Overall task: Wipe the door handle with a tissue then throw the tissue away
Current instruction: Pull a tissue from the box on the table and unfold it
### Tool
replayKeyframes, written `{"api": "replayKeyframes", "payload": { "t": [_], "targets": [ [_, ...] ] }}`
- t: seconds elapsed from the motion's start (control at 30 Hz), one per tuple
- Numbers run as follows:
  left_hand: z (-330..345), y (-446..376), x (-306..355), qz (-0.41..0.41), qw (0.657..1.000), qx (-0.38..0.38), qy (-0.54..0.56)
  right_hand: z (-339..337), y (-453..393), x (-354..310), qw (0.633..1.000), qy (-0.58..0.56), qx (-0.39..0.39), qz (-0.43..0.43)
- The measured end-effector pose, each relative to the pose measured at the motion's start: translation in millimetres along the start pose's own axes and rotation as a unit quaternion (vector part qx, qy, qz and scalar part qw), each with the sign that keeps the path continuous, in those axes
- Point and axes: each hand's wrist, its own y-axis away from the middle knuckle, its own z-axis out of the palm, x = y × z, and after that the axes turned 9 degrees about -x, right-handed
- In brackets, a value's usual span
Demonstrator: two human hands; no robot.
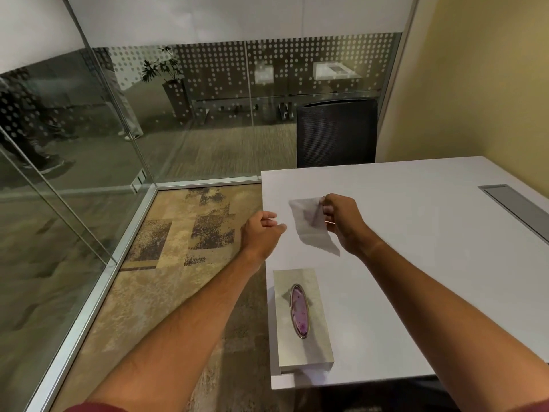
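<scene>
A thin white tissue (309,224) hangs above the white table (416,209), pinched at its upper right corner by my right hand (344,221). My left hand (261,230) hovers just left of the tissue over the table's left edge, fingers loosely curled and holding nothing. A silver tissue box (300,319) with an oval purple opening lies on the table's near left corner, below both hands. No door handle and no bin are in view.
Glass partition walls (124,120) with metal frames close off the left and far sides. A dark mesh chair (335,132) stands behind the table. A grey cable slot (517,206) is set in the table at right. Patterned carpet (178,248) covers the floor at left.
</scene>
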Motion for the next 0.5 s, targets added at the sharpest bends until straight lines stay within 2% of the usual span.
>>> {"api": "replayKeyframes", "payload": {
  "t": [0.07, 0.23, 0.5],
  "targets": [
    [2, -5, 6, -0.001, 0.999, -0.045, 0.024, 1, -2, -3, 1.0, 0.007, -0.02, 0.015],
    [3, -9, 11, -0.003, 0.989, -0.09, 0.12, 2, -2, -8, 0.998, -0.034, -0.044, 0.035],
    [6, -6, 19, 0.023, 0.982, -0.077, 0.168, 2, -4, -7, 1.0, 0.006, -0.009, 0.02]
  ]
}}
